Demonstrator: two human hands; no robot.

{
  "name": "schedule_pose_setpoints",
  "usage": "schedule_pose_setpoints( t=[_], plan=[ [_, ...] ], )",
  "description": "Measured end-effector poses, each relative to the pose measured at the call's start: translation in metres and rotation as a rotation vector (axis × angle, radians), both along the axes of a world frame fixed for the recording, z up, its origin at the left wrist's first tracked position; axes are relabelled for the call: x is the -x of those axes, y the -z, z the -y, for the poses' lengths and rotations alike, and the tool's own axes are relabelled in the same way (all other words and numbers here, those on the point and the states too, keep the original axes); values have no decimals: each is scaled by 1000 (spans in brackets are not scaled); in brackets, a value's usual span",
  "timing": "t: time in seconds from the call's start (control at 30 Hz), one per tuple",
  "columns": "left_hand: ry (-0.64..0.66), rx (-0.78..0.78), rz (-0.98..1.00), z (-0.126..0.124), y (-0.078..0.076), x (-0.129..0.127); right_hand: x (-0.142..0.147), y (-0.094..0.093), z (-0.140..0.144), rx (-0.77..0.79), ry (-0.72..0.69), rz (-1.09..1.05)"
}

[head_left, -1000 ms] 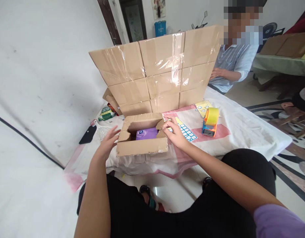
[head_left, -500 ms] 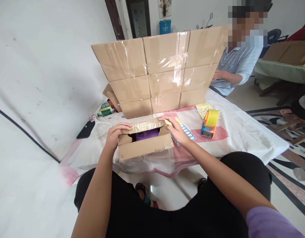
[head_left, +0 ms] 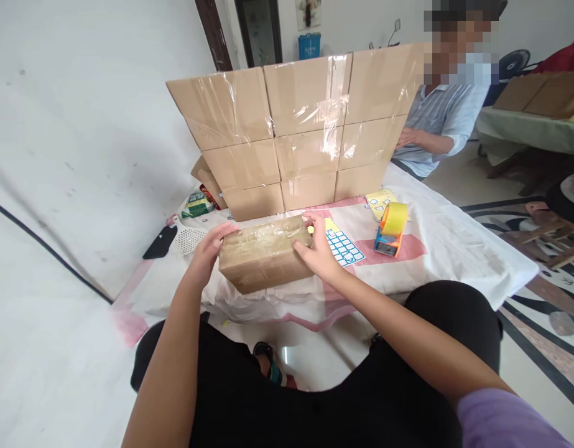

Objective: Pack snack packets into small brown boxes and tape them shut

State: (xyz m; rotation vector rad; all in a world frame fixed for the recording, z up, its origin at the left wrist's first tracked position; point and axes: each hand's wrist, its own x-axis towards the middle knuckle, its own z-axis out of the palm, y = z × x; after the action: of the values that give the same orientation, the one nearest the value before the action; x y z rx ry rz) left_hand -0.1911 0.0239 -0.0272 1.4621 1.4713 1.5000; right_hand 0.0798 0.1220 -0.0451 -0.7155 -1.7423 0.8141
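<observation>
A small brown cardboard box (head_left: 268,249) with clear tape across its top is between my hands at the front of the table. My left hand (head_left: 211,254) grips its left end, fingers along the upper edge. At the other end my right hand (head_left: 318,247) holds the box, thumb on the top near the right corner and fingers behind it. The taped face is up, and the inside of the box is hidden. Right of the box stands a tape dispenser (head_left: 390,230) with a yellow roll, apart from both hands.
Behind the box rises a wall of stacked, taped cartons (head_left: 305,130). A white perforated fly swatter (head_left: 189,240), a black object (head_left: 160,242) and a green packet (head_left: 197,204) lie at the left. A person (head_left: 436,124) in a light shirt is at the far right. The table's front edge is near my knees.
The open side with the purple item inside has turned out of sight; the box now shows its taped face on top. Both hands have moved with it, still at its ends.
</observation>
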Motion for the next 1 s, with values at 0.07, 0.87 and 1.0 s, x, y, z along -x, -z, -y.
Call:
schedule_pose_setpoints(
  t=[0.07,0.87,1.0],
  plan=[
    [16,51,-156,3,-5,2,3,0,-2,34,-11,-17],
    [-42,-80,-900,-6,-10,-47,-182,-33,-114,453,771,-337],
    [-76,-175,-1049,-1,-13,-47,-184,-14,-128,717,643,-322]
  ],
)
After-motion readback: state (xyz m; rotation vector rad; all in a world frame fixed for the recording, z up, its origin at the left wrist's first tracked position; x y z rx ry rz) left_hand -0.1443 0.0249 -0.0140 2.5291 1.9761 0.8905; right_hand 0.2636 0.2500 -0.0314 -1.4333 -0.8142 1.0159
